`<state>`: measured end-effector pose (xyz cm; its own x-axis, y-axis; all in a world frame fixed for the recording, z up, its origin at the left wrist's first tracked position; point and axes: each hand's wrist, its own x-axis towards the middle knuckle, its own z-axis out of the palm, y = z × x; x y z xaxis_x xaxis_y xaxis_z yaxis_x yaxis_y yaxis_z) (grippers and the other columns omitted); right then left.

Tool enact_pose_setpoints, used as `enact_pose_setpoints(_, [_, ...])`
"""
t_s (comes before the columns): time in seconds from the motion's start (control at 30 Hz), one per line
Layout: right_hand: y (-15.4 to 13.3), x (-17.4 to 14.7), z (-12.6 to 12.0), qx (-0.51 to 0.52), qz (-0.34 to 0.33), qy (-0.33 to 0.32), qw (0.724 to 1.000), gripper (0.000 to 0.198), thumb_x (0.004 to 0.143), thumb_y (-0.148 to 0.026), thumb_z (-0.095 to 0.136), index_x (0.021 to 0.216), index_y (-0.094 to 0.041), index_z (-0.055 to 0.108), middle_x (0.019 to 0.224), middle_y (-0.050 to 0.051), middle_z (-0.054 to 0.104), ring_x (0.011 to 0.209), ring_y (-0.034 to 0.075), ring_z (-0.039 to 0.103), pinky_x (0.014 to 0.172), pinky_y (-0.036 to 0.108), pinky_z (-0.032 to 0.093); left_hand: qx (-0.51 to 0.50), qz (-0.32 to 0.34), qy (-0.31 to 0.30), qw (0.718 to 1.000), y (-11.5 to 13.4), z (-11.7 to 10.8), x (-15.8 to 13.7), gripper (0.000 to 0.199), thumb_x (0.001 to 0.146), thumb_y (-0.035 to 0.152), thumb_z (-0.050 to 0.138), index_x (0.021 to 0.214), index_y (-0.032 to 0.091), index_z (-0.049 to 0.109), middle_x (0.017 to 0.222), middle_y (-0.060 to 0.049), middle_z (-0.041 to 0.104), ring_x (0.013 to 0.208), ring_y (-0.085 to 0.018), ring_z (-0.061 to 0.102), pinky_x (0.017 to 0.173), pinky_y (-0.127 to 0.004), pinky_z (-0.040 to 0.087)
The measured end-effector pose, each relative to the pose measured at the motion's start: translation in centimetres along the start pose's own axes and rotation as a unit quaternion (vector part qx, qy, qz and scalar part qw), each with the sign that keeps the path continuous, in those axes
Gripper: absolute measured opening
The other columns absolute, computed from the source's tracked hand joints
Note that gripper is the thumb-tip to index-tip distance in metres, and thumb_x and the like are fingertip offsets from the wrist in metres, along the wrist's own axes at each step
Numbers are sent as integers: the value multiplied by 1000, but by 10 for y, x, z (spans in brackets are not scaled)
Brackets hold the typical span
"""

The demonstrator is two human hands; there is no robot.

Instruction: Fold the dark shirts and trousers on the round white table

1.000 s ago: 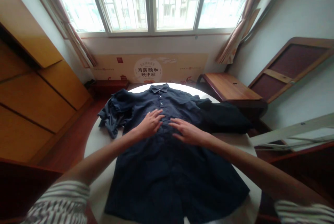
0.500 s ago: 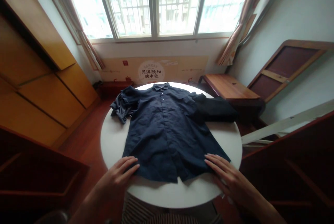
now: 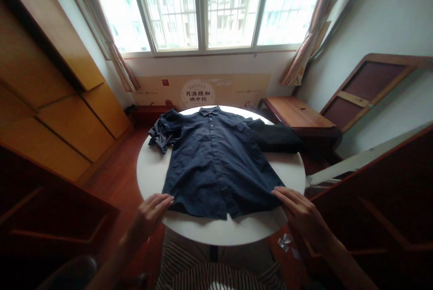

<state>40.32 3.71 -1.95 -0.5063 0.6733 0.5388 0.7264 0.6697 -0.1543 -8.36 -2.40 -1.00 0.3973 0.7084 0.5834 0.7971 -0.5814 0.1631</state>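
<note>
In the head view, both hands are now down at the bottom of a dark blue shirt [image 3: 216,163]; a second ago they were over its chest, and half a second ago they lay spread across its lower corners. Since then the fingers have drawn together at the edges.

The left hand [image 3: 151,211] comes in from the lower left, wrist raised a little, fingertips closed on the shirt's left bottom corner. The right hand [image 3: 299,206] mirrors it from the other side, fingers straight and bunched, seeming to pinch the right bottom corner; its thumb is hard for me to see. Both forearms reach forward, well apart.

The shirt lies front up on a round white table [image 3: 152,172], its collar [image 3: 209,111] at the far edge, near the window [image 3: 203,10]. Its front is closed, with small pale buttons showing near the neck and soft creases running down the body. The hem waves slightly and dips at the middle. Cloth is bunched at the left sleeve [image 3: 164,130]; black cloth [image 3: 279,138] lies flat by the right shoulder.
</note>
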Motion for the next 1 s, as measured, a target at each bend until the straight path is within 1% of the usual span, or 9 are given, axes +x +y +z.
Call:
enact_pose_setpoints(0.13, [8, -9, 2, -34, -1, 7, 999, 41, 90, -8, 45, 119, -24, 69, 117, 10, 70, 108, 26, 67, 93, 44, 58, 13, 2, -14, 1000, -4, 3, -5, 24, 94, 25, 60, 117, 22, 66, 112, -10, 69, 101, -22, 67, 86, -36, 60])
enact_pose_setpoints(0.23, [-5, -5, 5, -26, -35, -24, 999, 49, 88, -8, 47, 132, -23, 62, 132, 12, 63, 122, 28, 59, 100, 48, 54, 21, -11, -28, 999, -7, 8, -7, 28, 96, 19, 53, 120, 23, 66, 119, -11, 66, 108, -23, 66, 90, -38, 60])
enact_pose_setpoints(0.37, [-52, 21, 11, 14, -106, -96, 990, 57, 91, -18, 53, 147, -24, 46, 145, 11, 53, 136, 30, 46, 112, 60, 38, 13, -14, -24, 1000, -6, 14, -1, 31, 97, 13, 46, 113, 23, 70, 116, -11, 67, 107, -21, 66, 90, -36, 60])
enact_pose_setpoints(0.43, [-81, 39, 19, 46, -127, -109, 985, 56, 93, -27, 56, 147, -20, 44, 146, 13, 52, 137, 31, 44, 114, 60, 35, 8, -15, -26, 1000, -4, 16, 4, 29, 98, 14, 46, 111, 21, 70, 112, -10, 69, 102, -20, 67, 88, -36, 60])
enact_pose_setpoints(0.57, [-133, 80, 45, 98, -135, -106, 980, 52, 95, -40, 56, 139, -13, 50, 137, 17, 58, 129, 31, 50, 110, 52, 41, 11, -2, -30, 999, -1, 15, 13, 22, 100, 20, 49, 106, 20, 70, 105, -9, 70, 93, -19, 67, 83, -35, 59])
enact_pose_setpoints(0.67, [-159, 109, 66, 95, -115, -138, 979, 52, 92, -46, 60, 131, -11, 55, 125, 17, 62, 116, 31, 55, 98, 47, 48, 4, 0, -18, 1000, 1, 13, 12, 22, 100, 20, 49, 112, 21, 67, 103, -8, 70, 91, -18, 67, 82, -32, 59])
enact_pose_setpoints(0.83, [-176, 132, 81, 42, -128, -203, 970, 8, 89, -17, 56, 94, -15, 63, 95, 10, 64, 87, 24, 57, 77, 37, 46, 10, -24, 17, 1000, 2, 11, 0, 25, 98, 14, 50, 118, 23, 62, 101, -7, 65, 91, -16, 67, 83, -30, 58])
enact_pose_setpoints(0.93, [-176, 133, 81, 37, -137, -197, 970, 11, 86, -9, 53, 91, -16, 61, 91, 8, 63, 82, 22, 55, 74, 34, 42, 11, -85, 18, 996, -2, 15, -6, 31, 93, 14, 53, 123, 22, 58, 102, -8, 63, 94, -19, 65, 84, -33, 58])
enact_pose_setpoints(1.0, [-175, 133, 79, 37, -128, -185, 974, 12, 86, -7, 53, 91, -16, 59, 90, 8, 62, 81, 21, 53, 73, 34, 40, -6, -151, 20, 988, -7, 20, -7, 39, 88, 10, 53, 126, 20, 53, 96, -6, 62, 86, -19, 65, 79, -32, 57])
